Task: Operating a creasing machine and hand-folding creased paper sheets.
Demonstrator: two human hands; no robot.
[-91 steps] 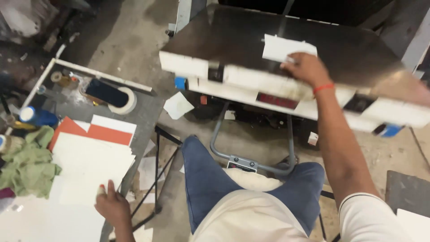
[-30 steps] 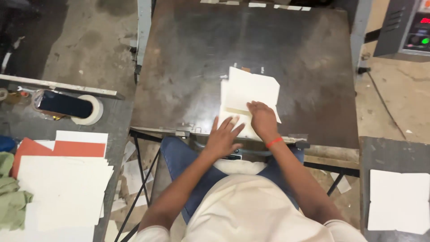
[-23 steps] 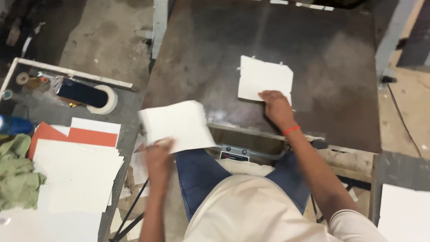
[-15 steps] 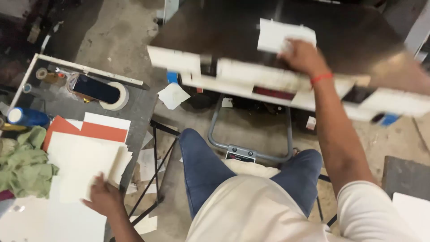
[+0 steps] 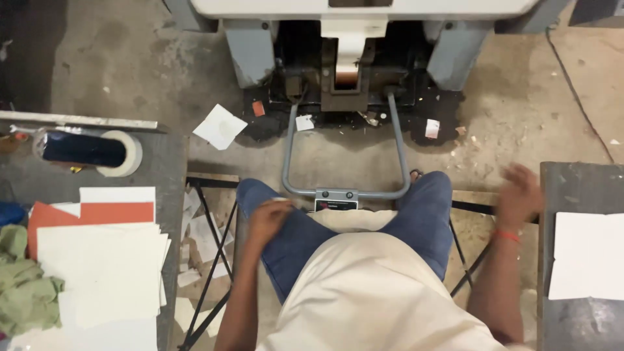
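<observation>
We see a stained concrete floor (image 5: pixel 130 71) littered with paper scraps (image 5: pixel 220 127). A grey machine base (image 5: pixel 250 52) stands at the top edge, with a metal foot bar (image 5: pixel 342 192) looping out from it. Dark tables sit at left (image 5: pixel 170 162) and right (image 5: pixel 575 179). Light is even and dim.

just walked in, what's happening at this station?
A seated person in blue jeans faces a grey floor-standing machine with a grey tubular foot pedal. Both hands are empty: the left hand rests on the left thigh, and the right hand, blurred, is out by the edge of the dark metal side table holding a stack of white paper sheets. On the left table lie more white and orange sheets, a green rag and a tape roll.
</observation>
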